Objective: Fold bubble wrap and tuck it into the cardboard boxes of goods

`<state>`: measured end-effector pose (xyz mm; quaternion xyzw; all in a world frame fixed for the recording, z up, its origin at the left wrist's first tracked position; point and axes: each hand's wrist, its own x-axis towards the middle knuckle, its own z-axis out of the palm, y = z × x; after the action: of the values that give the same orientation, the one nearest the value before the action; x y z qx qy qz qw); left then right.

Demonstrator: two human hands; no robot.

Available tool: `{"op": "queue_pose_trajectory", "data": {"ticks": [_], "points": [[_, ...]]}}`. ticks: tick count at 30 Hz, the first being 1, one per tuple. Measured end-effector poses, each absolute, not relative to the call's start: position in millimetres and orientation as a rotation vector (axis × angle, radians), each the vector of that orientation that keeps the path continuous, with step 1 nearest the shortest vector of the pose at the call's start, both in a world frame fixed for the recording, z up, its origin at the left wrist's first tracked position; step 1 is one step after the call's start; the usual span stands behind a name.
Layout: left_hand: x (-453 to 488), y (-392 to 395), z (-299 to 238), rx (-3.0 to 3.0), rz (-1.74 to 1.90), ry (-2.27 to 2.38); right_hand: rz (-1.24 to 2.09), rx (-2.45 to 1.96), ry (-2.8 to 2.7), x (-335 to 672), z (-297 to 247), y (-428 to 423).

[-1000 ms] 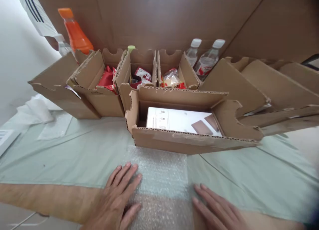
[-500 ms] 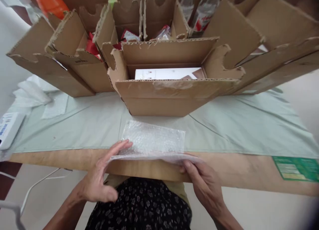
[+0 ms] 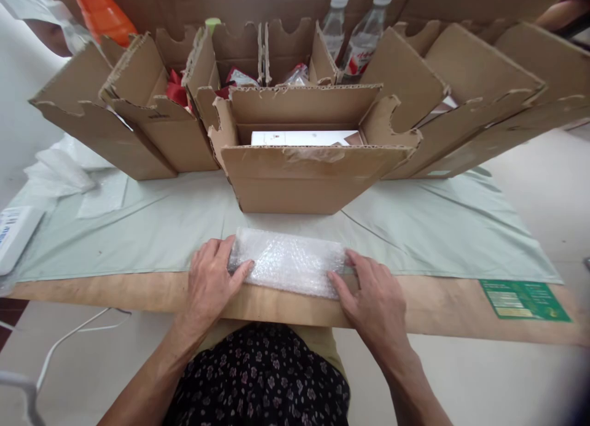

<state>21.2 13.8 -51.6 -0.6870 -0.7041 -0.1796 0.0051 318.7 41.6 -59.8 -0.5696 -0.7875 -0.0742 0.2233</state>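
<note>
A folded piece of bubble wrap [image 3: 288, 260] lies across the front edge of the table, partly on the cloth and partly on bare wood. My left hand [image 3: 212, 275] grips its left end, thumb on top and fingers along the far side. At the right end, my right hand [image 3: 371, 287] pinches the wrap between thumb and fingers. Whether anything lies inside the folds I cannot tell. Just beyond stands a cardboard bin [image 3: 295, 180] with white boxes [image 3: 304, 138] in it.
More cardboard bins [image 3: 152, 131] line the back, some with red packets. Two plastic bottles [image 3: 364, 39] stand behind them. Loose bubble wrap [image 3: 62, 168] and a white device [image 3: 18, 238] are at left. A green printed sheet [image 3: 525, 300] lies on the wooden edge [image 3: 433, 303] at right.
The near flap of bubble wrap, earlier raised at the table edge, now lies folded over. My left hand, spread before, has closed on the left end. Both hands moved forward.
</note>
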Motion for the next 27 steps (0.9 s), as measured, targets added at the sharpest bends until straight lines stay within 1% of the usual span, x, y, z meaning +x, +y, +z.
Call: {"op": "queue_pose_trajectory", "data": {"ticks": [2, 4, 6, 8, 10, 12, 15, 18, 22, 24, 27], "points": [[19.5, 15.5, -51.0, -2.148, -0.476, -2.215, -0.225, -1.628, -2.244, 320.4, -58.0, 48.9], [21.3, 16.7, -51.4, -2.171, -0.458, -2.237, -0.139, -1.642, -2.292, 319.5, -56.1, 58.4], [25.4, 16.7, -51.4, -2.194, -0.508, -2.265, 0.044, -1.594, -2.302, 316.7, -53.6, 67.1], [27.4, 14.4, -47.8, -2.198, -0.649, -2.286, 0.273, -1.532, -2.238, 313.7, -49.3, 69.7], [22.8, 10.1, -38.2, -2.232, -0.843, -2.337, 0.483, -1.518, -2.082, 310.7, -42.9, 61.6], [11.1, 6.6, -23.4, -2.316, -0.964, -2.476, 0.658, -1.515, -1.868, 306.1, -36.8, 41.6], [-7.3, 11.3, -2.8, -2.359, -0.931, -2.646, 0.965, -1.422, -1.634, 292.1, -35.2, -3.5], [-5.6, 32.0, -1.1, -2.429, -0.781, -2.465, 1.137, -1.374, -1.587, 273.1, -46.8, -50.1], [28.2, 60.3, -24.4, -2.609, -0.642, -2.13, 1.133, -1.463, -1.528, 259.1, -67.3, -89.7], [43.3, 57.8, -33.8, -2.561, -0.734, -2.049, 1.148, -1.487, -1.474, 258.9, -70.5, -97.7], [48.3, 24.3, -35.1, -2.538, -1.086, -1.807, 1.216, -1.471, -1.348, 260.9, -63.3, -98.9]]}}
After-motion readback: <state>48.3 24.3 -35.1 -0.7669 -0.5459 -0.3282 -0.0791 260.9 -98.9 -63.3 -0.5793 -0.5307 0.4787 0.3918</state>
